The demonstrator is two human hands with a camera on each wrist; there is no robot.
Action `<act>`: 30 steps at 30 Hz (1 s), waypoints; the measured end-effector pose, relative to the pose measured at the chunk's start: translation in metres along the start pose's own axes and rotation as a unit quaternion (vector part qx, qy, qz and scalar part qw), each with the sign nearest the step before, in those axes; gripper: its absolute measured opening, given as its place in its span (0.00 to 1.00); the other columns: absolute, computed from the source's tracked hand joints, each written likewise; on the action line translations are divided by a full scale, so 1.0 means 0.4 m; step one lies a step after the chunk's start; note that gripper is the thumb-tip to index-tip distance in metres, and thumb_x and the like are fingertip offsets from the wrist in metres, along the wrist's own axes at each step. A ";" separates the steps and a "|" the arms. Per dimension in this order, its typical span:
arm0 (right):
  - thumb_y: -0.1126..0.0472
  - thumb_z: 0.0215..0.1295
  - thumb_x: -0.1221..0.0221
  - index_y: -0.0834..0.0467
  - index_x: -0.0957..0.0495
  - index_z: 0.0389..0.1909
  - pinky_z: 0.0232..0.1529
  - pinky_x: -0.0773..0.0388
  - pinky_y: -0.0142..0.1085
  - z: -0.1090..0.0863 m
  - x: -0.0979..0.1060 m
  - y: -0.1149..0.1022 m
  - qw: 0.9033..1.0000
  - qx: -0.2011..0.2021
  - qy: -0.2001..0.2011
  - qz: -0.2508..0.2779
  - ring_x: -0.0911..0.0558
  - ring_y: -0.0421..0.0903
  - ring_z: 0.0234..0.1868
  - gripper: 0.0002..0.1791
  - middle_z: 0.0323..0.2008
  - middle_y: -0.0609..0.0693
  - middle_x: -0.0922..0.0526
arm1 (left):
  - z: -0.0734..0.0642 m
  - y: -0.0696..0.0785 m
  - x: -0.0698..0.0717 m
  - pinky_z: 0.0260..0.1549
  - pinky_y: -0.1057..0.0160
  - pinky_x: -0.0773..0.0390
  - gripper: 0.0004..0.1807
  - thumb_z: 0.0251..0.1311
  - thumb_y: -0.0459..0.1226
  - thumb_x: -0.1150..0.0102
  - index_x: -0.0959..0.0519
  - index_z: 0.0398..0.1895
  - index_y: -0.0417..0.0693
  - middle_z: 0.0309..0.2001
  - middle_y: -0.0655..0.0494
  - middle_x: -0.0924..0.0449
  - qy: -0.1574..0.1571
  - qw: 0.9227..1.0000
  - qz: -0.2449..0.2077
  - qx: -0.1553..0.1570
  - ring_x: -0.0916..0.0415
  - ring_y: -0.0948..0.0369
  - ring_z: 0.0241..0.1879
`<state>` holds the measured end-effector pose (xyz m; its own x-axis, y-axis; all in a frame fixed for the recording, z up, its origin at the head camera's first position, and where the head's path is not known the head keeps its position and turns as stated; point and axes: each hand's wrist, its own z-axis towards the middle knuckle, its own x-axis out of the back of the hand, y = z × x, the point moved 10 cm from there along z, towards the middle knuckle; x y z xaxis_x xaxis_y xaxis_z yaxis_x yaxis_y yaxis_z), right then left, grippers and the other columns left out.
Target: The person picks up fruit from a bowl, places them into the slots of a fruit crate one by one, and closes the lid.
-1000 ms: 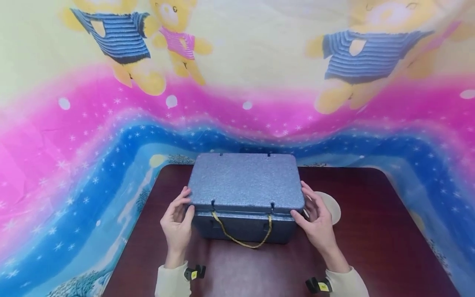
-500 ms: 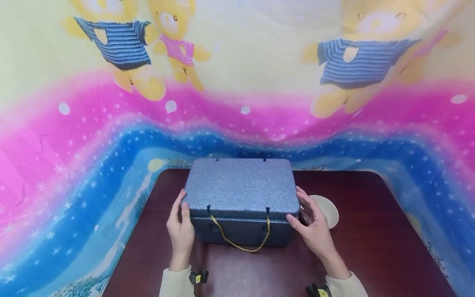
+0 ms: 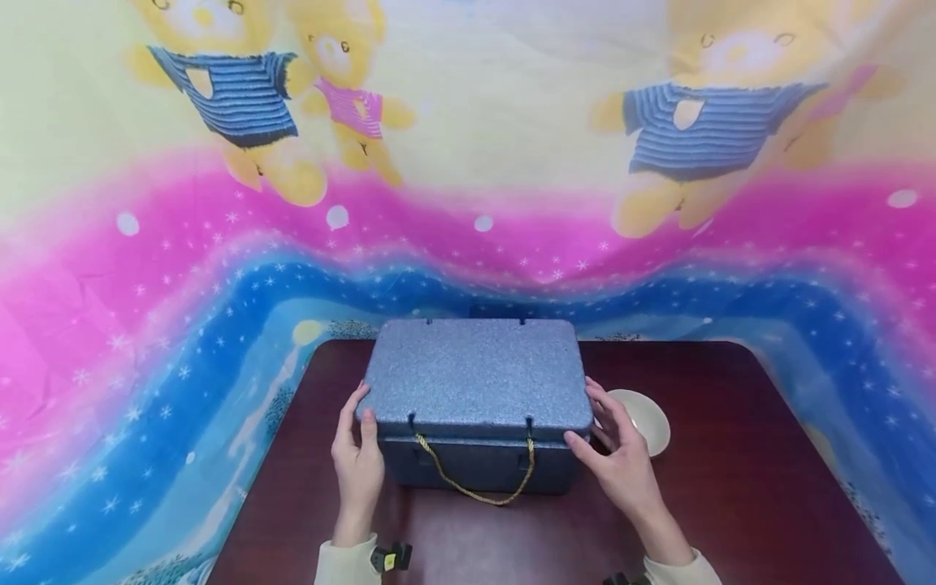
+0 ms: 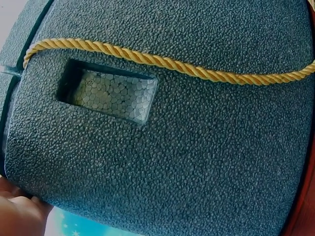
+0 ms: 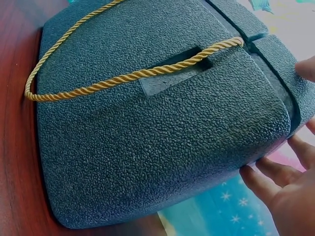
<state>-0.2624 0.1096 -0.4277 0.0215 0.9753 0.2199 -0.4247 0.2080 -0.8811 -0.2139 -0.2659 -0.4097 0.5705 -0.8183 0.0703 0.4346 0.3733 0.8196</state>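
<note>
A grey-blue foam box (image 3: 478, 471) stands on the table with its textured lid (image 3: 478, 374) on top, a thin seam between the two. A gold rope handle (image 4: 167, 63) hangs in a loop across its front, by rectangular recesses. My left hand (image 3: 358, 471) grips the lid's front left corner, thumb upright at the front edge and fingers along the side. At the opposite corner my right hand (image 3: 625, 471) holds the lid's edge, thumb on the front and fingers spread along the side. The box's inside is hidden.
A white dish (image 3: 654, 418) sits just right of the box, partly behind my right hand. The dark red table (image 3: 746, 471) has rounded far corners. Close behind it hangs a cloth (image 3: 468, 268) printed with bears and snowflakes.
The lid has shifted slightly left over the box, and both hands have moved with it. My left fingers now lie more upright along the corner. The head view has tilted up a little.
</note>
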 end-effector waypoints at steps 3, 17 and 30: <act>0.70 0.66 0.35 0.52 0.34 0.73 0.59 0.31 0.23 -0.006 -0.003 0.000 1.000 0.007 -0.007 -0.010 0.32 0.33 0.69 0.36 0.75 0.49 0.36 | -0.008 -0.042 0.008 0.61 0.76 0.37 0.19 0.75 0.26 0.54 0.26 0.66 0.36 0.67 0.40 0.27 0.014 1.000 -0.014 -0.003 0.36 0.62 0.69; 0.71 0.70 0.41 0.55 0.30 0.71 0.59 0.28 0.25 0.002 0.016 -0.006 1.000 0.019 0.007 -0.015 0.28 0.33 0.66 0.29 0.72 0.52 0.30 | -0.007 -0.069 0.009 0.68 0.69 0.41 0.22 0.80 0.32 0.65 0.26 0.68 0.41 0.67 0.46 0.26 0.028 0.998 -0.052 0.008 0.36 0.57 0.72; 0.74 0.69 0.42 0.58 0.28 0.69 0.57 0.27 0.25 0.010 0.021 -0.002 0.999 0.016 0.045 0.014 0.24 0.35 0.63 0.28 0.70 0.54 0.28 | 0.017 0.030 -0.005 0.50 0.75 0.36 0.20 0.78 0.28 0.60 0.28 0.65 0.29 0.47 0.32 0.21 0.007 1.000 -0.013 0.010 0.30 0.72 0.44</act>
<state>-0.2654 0.1171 -0.4234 0.0903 0.9836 0.1562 -0.4547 0.1803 -0.8722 -0.2148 -0.2628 -0.3962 0.5692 -0.8212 0.0399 0.4360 0.3426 0.8322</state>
